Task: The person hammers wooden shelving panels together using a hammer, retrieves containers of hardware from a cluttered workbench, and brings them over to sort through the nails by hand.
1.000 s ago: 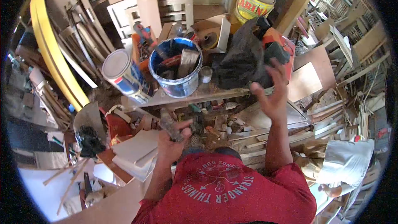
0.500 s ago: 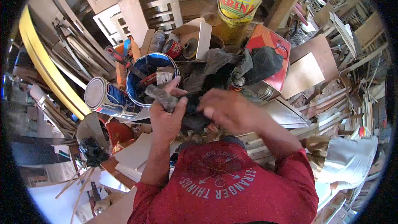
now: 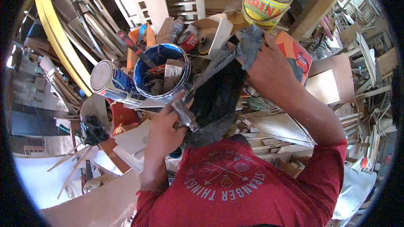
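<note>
A dark cloth or bag [image 3: 216,96] hangs stretched between my two hands. My right hand [image 3: 263,61] is closed on its upper end, where a grey bunched part [image 3: 251,42] sticks up. Lower and to the left, my left hand [image 3: 168,126] is wrapped round a short grey metal tool, perhaps a hammer head [image 3: 185,115], and touches the dark fabric's edge. Just beyond my left hand stands a blue-rimmed bucket [image 3: 139,77] with a red-handled tool [image 3: 130,44] and a block [image 3: 173,75] in it.
A paint can [image 3: 122,85] leans left of the bucket. Behind are a red can [image 3: 187,41], an open carton [image 3: 222,35] and a yellow tin [image 3: 265,6]. A red box [image 3: 290,48] lies at the right. Another person's pale clothing [image 3: 353,189] shows at lower right.
The dark fabric has been lifted from the bench and spread open. My right hand has risen and moved right with its upper end. My left hand still has the metal tool.
</note>
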Demonstrator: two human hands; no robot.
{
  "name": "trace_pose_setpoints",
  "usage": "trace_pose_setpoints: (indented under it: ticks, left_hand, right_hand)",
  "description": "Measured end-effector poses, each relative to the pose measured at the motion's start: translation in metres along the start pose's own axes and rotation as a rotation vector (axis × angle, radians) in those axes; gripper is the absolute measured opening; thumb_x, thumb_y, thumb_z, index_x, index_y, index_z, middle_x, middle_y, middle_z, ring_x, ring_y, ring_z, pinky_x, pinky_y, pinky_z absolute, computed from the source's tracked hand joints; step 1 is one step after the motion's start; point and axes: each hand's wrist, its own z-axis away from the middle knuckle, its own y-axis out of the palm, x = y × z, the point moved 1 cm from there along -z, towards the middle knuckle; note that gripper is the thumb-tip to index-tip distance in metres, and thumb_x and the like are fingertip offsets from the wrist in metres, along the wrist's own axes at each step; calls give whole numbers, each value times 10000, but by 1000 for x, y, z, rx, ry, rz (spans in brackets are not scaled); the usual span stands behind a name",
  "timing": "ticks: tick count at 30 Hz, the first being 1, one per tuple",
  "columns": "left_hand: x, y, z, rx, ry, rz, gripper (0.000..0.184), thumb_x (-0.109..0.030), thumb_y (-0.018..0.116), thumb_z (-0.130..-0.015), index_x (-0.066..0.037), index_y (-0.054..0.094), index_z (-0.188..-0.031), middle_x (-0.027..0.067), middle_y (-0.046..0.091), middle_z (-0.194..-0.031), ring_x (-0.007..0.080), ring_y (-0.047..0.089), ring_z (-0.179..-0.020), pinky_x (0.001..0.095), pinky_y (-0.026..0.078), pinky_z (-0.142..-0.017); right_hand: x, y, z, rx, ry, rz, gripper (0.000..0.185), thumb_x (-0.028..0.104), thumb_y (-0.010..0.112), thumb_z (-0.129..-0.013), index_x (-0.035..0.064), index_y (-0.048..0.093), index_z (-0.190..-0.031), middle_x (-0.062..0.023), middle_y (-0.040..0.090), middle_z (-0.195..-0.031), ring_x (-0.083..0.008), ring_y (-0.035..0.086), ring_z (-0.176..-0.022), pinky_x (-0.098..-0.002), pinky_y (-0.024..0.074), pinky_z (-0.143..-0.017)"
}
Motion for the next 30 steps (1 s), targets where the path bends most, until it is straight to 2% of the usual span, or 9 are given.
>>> trace_pose_setpoints:
  ticks: [1, 4, 11, 13, 18, 21, 24, 27, 30]
  left_hand:
    - [6, 2, 4, -30, 52, 36, 670, 28, 672, -788, -115, 687, -1443, 183, 577, -1568, 449, 655, -1288, 414, 526, -1081]
    - [8, 5, 14, -160, 40, 139, 626, 32, 667, -815, -112, 697, -1424, 186, 623, -1522, 408, 667, -1307, 426, 532, -1079]
    - [48, 27, 46, -57, 90, 597, 529, -13, 697, -846, -32, 706, -1374, 191, 739, -1328, 325, 719, -1223, 418, 565, -1015]
    - [45, 37, 44, -63, 51, 832, 571, -25, 721, -831, -21, 685, -1401, 183, 740, -1320, 322, 705, -1245, 420, 541, -1056]
    - [35, 35, 13, -64, 83, 299, 820, -34, 724, -796, -103, 521, -1588, 205, 549, -1574, 384, 576, -1413, 456, 410, -1213]
    - [46, 52, 10, -14, 170, 233, 898, -68, 724, -791, -146, 454, -1643, 202, 407, -1691, 420, 513, -1470, 463, 379, -1241]
    - [61, 69, 12, 41, 221, 298, 911, -109, 731, -795, -164, 438, -1656, 194, 359, -1725, 428, 481, -1497, 464, 388, -1237]
    - [59, 70, 15, 107, 183, 367, 916, -120, 739, -794, -180, 439, -1658, 189, 353, -1729, 424, 479, -1502, 458, 412, -1219]
    - [53, 63, 13, 164, 142, 398, 933, -116, 748, -784, -200, 439, -1660, 187, 348, -1734, 419, 487, -1498, 444, 430, -1203]
  right_hand:
    - [3, -3, 0, -71, -27, -6, 704, 307, 845, -759, 91, 654, -1401, -192, 594, -1485, -390, 508, -1448, -565, 278, -1278]
    - [11, -15, -4, -108, -89, 95, 759, 272, 887, -707, 100, 626, -1398, -195, 595, -1428, -406, 541, -1382, -565, 280, -1277]
    - [38, -25, 2, -254, 177, -472, 816, 75, 879, -694, 102, 532, -1432, -174, 561, -1325, -443, 574, -1249, -515, 551, -1049]
    - [51, -20, -3, -117, 149, -488, 798, 73, 849, -731, 110, 525, -1460, -184, 566, -1333, -445, 596, -1237, -520, 561, -1025]
    - [82, 33, 17, 501, -106, -634, 545, 108, 712, -839, 126, 628, -1377, -206, 648, -1272, -421, 686, -1144, -522, 586, -957]
    - [73, 21, 12, 602, -211, -816, 524, 160, 744, -828, 134, 656, -1344, -205, 669, -1248, -410, 691, -1127, -517, 587, -944]
    - [51, -8, -15, 325, -10, -810, 540, 241, 781, -836, 126, 655, -1348, -206, 667, -1225, -417, 691, -1117, -534, 579, -955]
    - [57, 2, -57, 200, 521, -602, 515, 229, 804, -871, 108, 665, -1352, -269, 615, -1381, -466, 636, -1247, -550, 527, -1055]
    - [77, 80, -70, -66, 459, -188, 457, 254, 811, -887, 116, 702, -1309, -352, 488, -1544, -557, 525, -1383, -568, 485, -1137]
